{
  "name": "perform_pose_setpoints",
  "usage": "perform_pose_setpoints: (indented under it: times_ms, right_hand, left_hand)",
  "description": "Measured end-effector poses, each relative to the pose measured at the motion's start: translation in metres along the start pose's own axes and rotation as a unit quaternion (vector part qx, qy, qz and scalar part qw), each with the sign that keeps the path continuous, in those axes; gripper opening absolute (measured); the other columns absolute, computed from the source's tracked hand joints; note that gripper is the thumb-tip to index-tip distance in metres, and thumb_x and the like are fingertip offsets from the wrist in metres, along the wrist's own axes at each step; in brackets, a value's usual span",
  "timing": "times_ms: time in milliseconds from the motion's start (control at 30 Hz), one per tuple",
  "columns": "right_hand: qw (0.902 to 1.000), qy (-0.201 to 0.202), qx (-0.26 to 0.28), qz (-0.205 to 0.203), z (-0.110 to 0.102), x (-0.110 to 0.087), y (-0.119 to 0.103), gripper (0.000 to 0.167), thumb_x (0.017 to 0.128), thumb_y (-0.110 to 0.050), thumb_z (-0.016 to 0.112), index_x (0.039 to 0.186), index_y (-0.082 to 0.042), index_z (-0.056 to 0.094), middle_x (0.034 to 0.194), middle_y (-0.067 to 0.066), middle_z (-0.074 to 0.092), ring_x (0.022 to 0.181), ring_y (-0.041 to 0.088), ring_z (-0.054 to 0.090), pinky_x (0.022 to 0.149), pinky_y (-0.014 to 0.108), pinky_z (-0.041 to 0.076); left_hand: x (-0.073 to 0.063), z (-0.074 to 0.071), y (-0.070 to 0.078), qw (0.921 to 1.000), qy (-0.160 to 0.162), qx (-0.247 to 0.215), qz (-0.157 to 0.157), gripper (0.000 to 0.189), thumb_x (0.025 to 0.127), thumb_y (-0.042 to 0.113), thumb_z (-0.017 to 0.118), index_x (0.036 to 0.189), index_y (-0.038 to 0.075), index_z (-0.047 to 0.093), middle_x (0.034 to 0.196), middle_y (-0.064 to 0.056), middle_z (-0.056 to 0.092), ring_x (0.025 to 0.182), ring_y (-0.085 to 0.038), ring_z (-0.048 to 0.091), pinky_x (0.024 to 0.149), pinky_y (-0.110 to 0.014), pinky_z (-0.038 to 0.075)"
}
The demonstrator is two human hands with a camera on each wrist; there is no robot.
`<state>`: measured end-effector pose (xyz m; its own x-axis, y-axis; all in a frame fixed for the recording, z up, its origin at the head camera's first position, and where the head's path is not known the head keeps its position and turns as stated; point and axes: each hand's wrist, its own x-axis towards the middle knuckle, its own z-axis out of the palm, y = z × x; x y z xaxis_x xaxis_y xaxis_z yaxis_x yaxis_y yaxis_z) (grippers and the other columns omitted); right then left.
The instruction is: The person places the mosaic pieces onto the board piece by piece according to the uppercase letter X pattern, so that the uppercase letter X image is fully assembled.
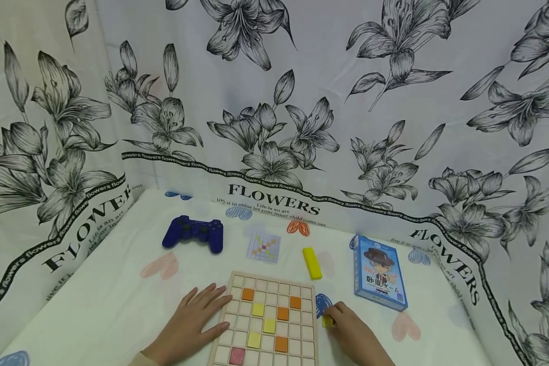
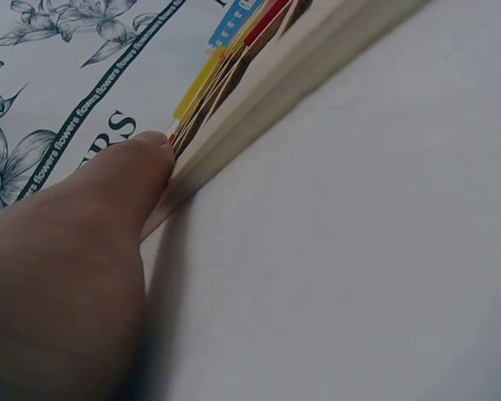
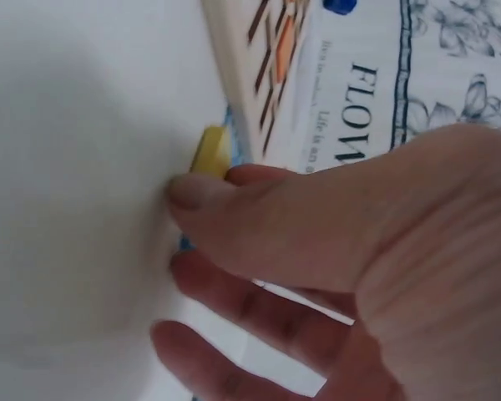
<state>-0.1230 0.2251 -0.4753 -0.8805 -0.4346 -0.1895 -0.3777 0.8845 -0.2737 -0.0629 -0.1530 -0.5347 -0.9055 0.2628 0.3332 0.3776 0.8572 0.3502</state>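
A wooden grid board (image 1: 272, 286) lies at the front middle in the head view. Orange tiles (image 1: 282, 313), yellow tiles (image 1: 269, 326) and one pink tile (image 1: 237, 356) sit in its squares. My left hand (image 1: 191, 323), fingers spread, rests along the board's left side. In the left wrist view its thumb (image 2: 121, 180) is right at the board's edge. To the right of the board, my right hand (image 1: 351, 330) pinches a small yellow tile (image 3: 210, 150) between thumb and fingertips, low over the cloth. The fingers partly hide this tile.
Behind the board lie a blue game controller (image 1: 193, 234), a small colour-pattern card (image 1: 263, 246) and a yellow bar-shaped piece (image 1: 312, 263). A blue game box (image 1: 380, 272) lies at the right. Flower-printed curtain (image 1: 274, 122) encloses the white cloth on the sides and back.
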Motion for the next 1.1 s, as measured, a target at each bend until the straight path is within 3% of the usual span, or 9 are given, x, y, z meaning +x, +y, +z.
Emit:
perform_pose_setpoints:
  times_ms: [133, 400, 667, 767, 967, 1033, 1100]
  right_hand:
    - [0.9995, -0.005, 0.028, -0.011, 0.002, 0.002, 0.006, 0.023, 0.085, -0.007, 0.069, 0.105, -0.017, 0.064, 0.097, -0.007, 0.052, 0.081, 0.006, 0.048, 0.082, 0.033, 0.054]
    - [0.9932, -0.04, 0.102, -0.039, 0.006, 0.004, 0.018, 0.023, 0.085, -0.005, 0.07, 0.105, -0.009, 0.062, 0.097, -0.002, 0.052, 0.078, 0.004, 0.047, 0.075, 0.024, 0.053]
    - [0.9909, -0.058, 0.121, 0.01, 0.006, 0.006, 0.008, 0.031, 0.085, -0.009, 0.069, 0.114, -0.005, 0.059, 0.099, -0.002, 0.047, 0.076, 0.004, 0.044, 0.073, 0.024, 0.05]
    - [0.9895, -0.063, 0.127, -0.025, 0.002, 0.007, 0.004, 0.032, 0.086, -0.009, 0.069, 0.116, -0.003, 0.059, 0.1, -0.001, 0.046, 0.077, 0.003, 0.044, 0.072, 0.022, 0.05]
    - [0.9718, -0.108, 0.186, -0.098, 0.002, 0.003, -0.009, 0.035, 0.089, -0.026, 0.069, 0.114, -0.002, 0.061, 0.096, -0.006, 0.044, 0.077, -0.002, 0.043, 0.068, 0.019, 0.047]
    - [0.9712, -0.096, 0.173, -0.133, 0.007, 0.001, -0.016, 0.034, 0.09, -0.03, 0.067, 0.112, -0.004, 0.063, 0.093, -0.009, 0.044, 0.075, -0.005, 0.042, 0.066, 0.017, 0.046]
    - [0.9725, -0.058, 0.131, -0.183, 0.015, -0.003, -0.023, 0.032, 0.092, -0.035, 0.064, 0.109, -0.008, 0.065, 0.091, -0.012, 0.045, 0.073, -0.008, 0.04, 0.062, 0.013, 0.044]
  left_hand:
    - [-0.001, 0.002, -0.001, 1.0, 0.003, 0.002, 0.002, 0.054, 0.089, 0.057, 0.056, 0.136, 0.029, 0.054, 0.142, 0.005, 0.051, 0.135, -0.023, 0.042, 0.105, -0.049, 0.022]
    - [-0.002, 0.008, -0.003, 0.9975, -0.062, -0.016, -0.03, 0.056, 0.09, 0.064, 0.048, 0.136, 0.033, 0.053, 0.142, 0.005, 0.051, 0.133, -0.026, 0.043, 0.105, -0.056, 0.025]
    - [0.0, 0.008, -0.002, 0.9984, -0.051, -0.004, -0.023, 0.056, 0.089, 0.064, 0.049, 0.134, 0.032, 0.055, 0.14, 0.005, 0.053, 0.131, -0.026, 0.046, 0.103, -0.054, 0.027]
    - [0.003, 0.005, -0.002, 0.9972, -0.066, -0.017, -0.03, 0.057, 0.09, 0.065, 0.048, 0.135, 0.031, 0.054, 0.141, 0.003, 0.051, 0.133, -0.028, 0.044, 0.104, -0.057, 0.025]
    - [0.004, 0.003, -0.002, 0.9948, -0.087, -0.03, -0.042, 0.058, 0.09, 0.065, 0.046, 0.136, 0.031, 0.053, 0.143, 0.002, 0.05, 0.134, -0.029, 0.042, 0.106, -0.06, 0.023]
    - [0.004, 0.003, -0.002, 0.9951, -0.085, -0.03, -0.041, 0.058, 0.09, 0.065, 0.046, 0.136, 0.031, 0.053, 0.143, 0.002, 0.05, 0.134, -0.028, 0.042, 0.106, -0.06, 0.023]
    - [0.004, 0.003, -0.002, 0.9956, -0.08, -0.029, -0.04, 0.057, 0.09, 0.065, 0.046, 0.137, 0.032, 0.052, 0.143, 0.003, 0.05, 0.134, -0.028, 0.042, 0.106, -0.059, 0.023]
